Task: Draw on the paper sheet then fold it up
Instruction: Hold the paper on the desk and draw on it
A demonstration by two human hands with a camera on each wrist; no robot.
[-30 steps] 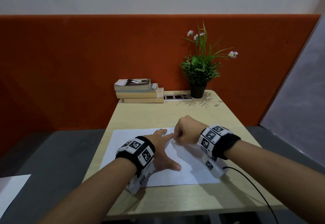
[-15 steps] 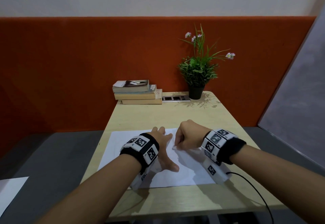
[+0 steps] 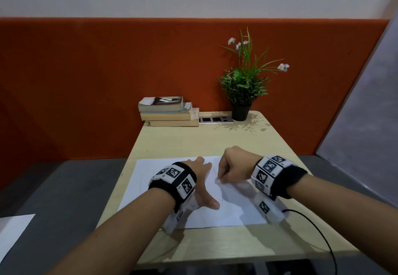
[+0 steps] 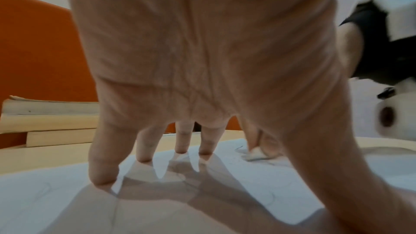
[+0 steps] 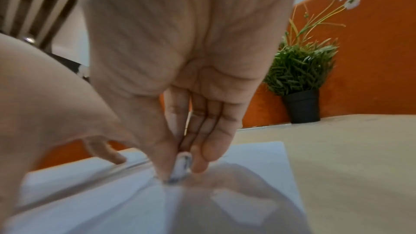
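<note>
Paper sheet (image 3: 226, 212) lies flat on the table (image 3: 193, 141). Left hand (image 3: 200, 179) presses it with straight, spread fingers; right hand (image 3: 234, 167) pinches a small white eraser-like stub (image 5: 182, 166) against it. Drawing step seems unfinished; folding comes next.

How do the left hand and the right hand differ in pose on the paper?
The left hand lies spread, its fingers straight and pressing the paper flat; the right hand is curled. The left hand holds nothing, while the right hand pinches a small whitish eraser against the sheet. Both rest on the same paper and wear a marked wristband.
</note>
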